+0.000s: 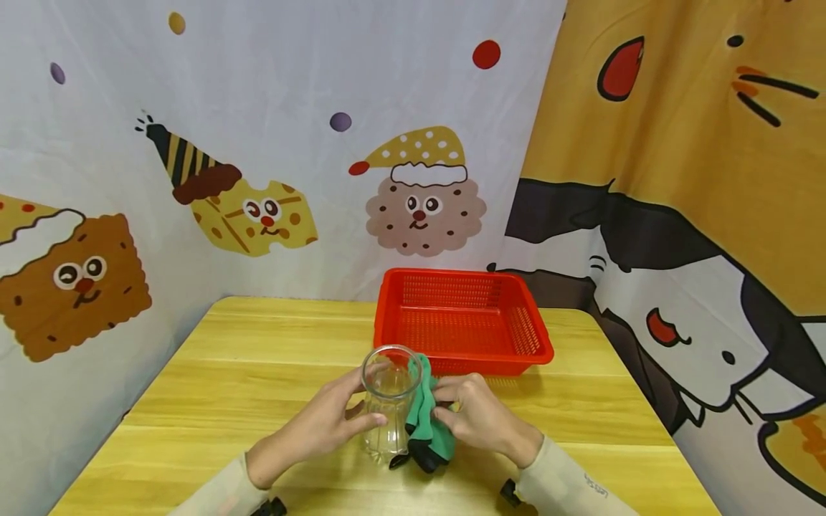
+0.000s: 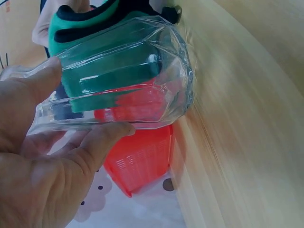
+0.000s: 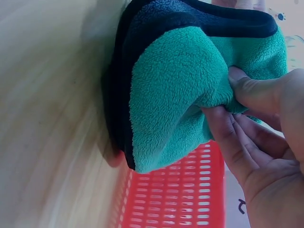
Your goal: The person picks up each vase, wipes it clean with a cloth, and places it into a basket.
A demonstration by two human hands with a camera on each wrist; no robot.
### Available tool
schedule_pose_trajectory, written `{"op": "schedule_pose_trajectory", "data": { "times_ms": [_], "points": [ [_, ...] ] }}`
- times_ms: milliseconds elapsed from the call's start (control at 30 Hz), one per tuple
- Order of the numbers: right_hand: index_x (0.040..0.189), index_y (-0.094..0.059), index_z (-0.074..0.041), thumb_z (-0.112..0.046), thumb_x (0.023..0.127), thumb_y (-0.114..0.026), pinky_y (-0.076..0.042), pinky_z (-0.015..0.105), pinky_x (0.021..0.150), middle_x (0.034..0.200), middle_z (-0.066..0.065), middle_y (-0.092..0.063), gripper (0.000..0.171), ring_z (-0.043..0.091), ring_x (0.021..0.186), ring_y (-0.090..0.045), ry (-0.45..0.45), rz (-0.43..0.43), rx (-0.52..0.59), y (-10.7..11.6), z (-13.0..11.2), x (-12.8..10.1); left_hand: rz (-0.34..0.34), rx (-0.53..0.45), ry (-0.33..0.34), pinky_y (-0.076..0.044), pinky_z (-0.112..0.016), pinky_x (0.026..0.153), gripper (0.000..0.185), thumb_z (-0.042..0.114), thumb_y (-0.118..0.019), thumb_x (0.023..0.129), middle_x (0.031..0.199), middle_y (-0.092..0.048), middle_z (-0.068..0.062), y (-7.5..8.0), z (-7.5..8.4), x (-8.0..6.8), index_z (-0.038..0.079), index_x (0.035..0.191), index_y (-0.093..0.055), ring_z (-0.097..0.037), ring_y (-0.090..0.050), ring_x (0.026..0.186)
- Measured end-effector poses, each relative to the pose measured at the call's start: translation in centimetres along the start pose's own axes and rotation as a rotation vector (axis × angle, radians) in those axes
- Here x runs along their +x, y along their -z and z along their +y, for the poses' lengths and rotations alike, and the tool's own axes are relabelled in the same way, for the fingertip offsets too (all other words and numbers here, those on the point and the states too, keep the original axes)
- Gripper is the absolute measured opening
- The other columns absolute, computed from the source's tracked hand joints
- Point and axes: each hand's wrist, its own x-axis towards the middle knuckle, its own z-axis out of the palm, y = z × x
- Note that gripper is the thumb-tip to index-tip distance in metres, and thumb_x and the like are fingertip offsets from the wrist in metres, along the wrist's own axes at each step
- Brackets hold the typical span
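Observation:
My left hand (image 1: 333, 416) grips a clear glass vase (image 1: 389, 408), thumb on its near side and fingers round the back. In the left wrist view the glass vase (image 2: 142, 76) shows faceted sides and a narrower neck by the palm. My right hand (image 1: 474, 412) pinches a green cloth (image 1: 426, 408) with black edging, held bunched against the vase's right side. Up close in the right wrist view, thumb and fingers squeeze a fold of the fluffy green cloth (image 3: 175, 85); part of its other face looks dark blue.
A red plastic basket (image 1: 452, 365) with perforated walls stands behind the hands on the wooden table (image 1: 290, 337). Curtains with cartoon prints (image 1: 290, 86) hang along the back and right of the table.

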Motion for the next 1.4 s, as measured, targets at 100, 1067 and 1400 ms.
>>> {"op": "schedule_pose_trajectory", "data": {
  "times_ms": [100, 1067, 1400],
  "points": [
    [0.113, -0.093, -0.009, 0.013, 0.096, -0.083, -0.072, 0.018, 0.089, 0.116, 0.004, -0.09, 0.029, 0.012, 0.107, -0.086, 0.034, 0.027, -0.004, 0.1, -0.1, 0.1, -0.002, -0.011, -0.004, -0.072, -0.055, 0.107, 0.079, 0.027, -0.087, 0.107, 0.161, -0.07, -0.023, 0.0, -0.1, -0.1, 0.008, 0.174, -0.049, -0.055, -0.066, 0.15],
    [0.106, -0.086, -0.015, 0.014, 0.094, -0.085, -0.072, 0.02, 0.077, 0.104, -0.002, -0.087, 0.031, 0.002, 0.088, -0.079, 0.066, 0.164, 0.016, 0.9, -1.4, 0.9, -0.013, -0.054, 0.003, -0.07, -0.049, 0.11, 0.081, 0.026, -0.087, 0.106, 0.167, -0.066, -0.021, -0.1, -0.4, 0.2, 0.011, 0.176, -0.048, -0.052, -0.064, 0.153],
    [0.108, -0.084, -0.015, 0.011, 0.095, -0.086, -0.075, 0.032, 0.073, 0.104, -0.002, -0.085, 0.029, 0.0, 0.087, -0.077, 0.049, 0.14, 0.006, 1.1, -1.4, 0.9, -0.009, -0.056, 0.006, -0.071, -0.053, 0.109, 0.079, 0.021, -0.086, 0.107, 0.166, -0.066, -0.025, -0.1, 0.0, 0.2, 0.01, 0.175, -0.048, -0.055, -0.064, 0.152]
  ]
}}
